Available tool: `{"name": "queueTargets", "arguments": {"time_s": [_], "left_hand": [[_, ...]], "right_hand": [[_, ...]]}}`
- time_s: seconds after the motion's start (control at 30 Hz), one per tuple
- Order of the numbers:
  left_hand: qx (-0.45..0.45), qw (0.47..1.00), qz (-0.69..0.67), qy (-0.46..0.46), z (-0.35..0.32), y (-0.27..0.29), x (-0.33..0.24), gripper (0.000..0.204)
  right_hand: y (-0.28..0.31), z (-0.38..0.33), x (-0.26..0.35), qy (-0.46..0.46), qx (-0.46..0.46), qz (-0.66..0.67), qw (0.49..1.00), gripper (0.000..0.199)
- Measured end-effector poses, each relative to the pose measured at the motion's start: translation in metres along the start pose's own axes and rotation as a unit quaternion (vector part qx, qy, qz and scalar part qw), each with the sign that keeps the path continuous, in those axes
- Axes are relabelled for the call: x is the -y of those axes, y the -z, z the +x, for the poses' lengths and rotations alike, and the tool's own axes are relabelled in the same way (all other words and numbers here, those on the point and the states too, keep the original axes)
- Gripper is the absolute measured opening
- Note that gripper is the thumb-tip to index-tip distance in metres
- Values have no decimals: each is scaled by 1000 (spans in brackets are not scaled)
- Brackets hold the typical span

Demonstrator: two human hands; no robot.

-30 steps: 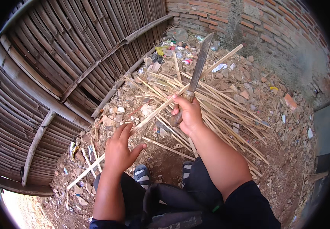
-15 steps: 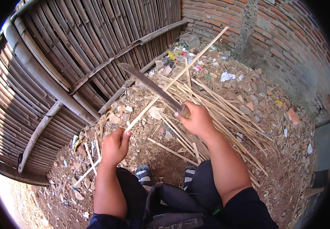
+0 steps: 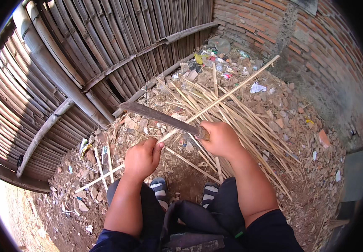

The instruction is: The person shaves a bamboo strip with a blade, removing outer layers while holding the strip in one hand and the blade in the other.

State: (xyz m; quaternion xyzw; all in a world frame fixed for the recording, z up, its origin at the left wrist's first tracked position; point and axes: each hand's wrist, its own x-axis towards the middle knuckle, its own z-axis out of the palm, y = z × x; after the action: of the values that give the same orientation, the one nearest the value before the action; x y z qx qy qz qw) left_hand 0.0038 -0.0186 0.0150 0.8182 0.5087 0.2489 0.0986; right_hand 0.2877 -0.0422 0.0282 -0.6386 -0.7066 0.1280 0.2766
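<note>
My left hand point(image 3: 142, 158) is closed around a long pale bamboo strip point(image 3: 227, 93), which runs from the lower left up to the far right. In my right hand point(image 3: 221, 137) is the wooden handle of a machete point(image 3: 160, 115), gripped in a fist. Its dark blade points left and lies across the strip, just beyond my left hand; whether the edge touches the strip I cannot tell. Under and beyond my right hand a loose pile of bamboo strips point(image 3: 248, 132) lies on the ground.
A bamboo fence point(image 3: 118, 38) stands on the left and a brick wall point(image 3: 253, 25) at the back right. Rubble and scraps of litter point(image 3: 257, 87) cover the ground. My sandalled feet point(image 3: 159, 191) are below my hands. Several short strips point(image 3: 100, 168) lie at the left.
My left hand has shifted right and slightly down, and the strip's far end has swung right and lower. The machete blade has tilted flatter, its tip lower and further left.
</note>
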Motion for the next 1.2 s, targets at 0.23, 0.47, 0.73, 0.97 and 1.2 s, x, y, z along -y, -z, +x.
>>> {"name": "queueTargets", "arguments": {"time_s": [0.23,0.47,0.73,0.97,1.2], "left_hand": [[-4,999,30,-13,0,-1,-3,32],[14,1000,-2,1,-1,-2,-4,30],[38,999,16,19,-1,-7,-1,34],[35,999,-27,14,2,-11,-7,29],[42,998,-40,18,3,-14,-12,31]], "right_hand": [[9,5,-31,-91,-18,56,994,31],[3,8,-23,-44,83,84,992,36],[0,8,-6,-69,78,16,994,37],[-2,11,-11,-101,70,44,991,29],[-11,10,-23,-63,91,68,992,29]]}}
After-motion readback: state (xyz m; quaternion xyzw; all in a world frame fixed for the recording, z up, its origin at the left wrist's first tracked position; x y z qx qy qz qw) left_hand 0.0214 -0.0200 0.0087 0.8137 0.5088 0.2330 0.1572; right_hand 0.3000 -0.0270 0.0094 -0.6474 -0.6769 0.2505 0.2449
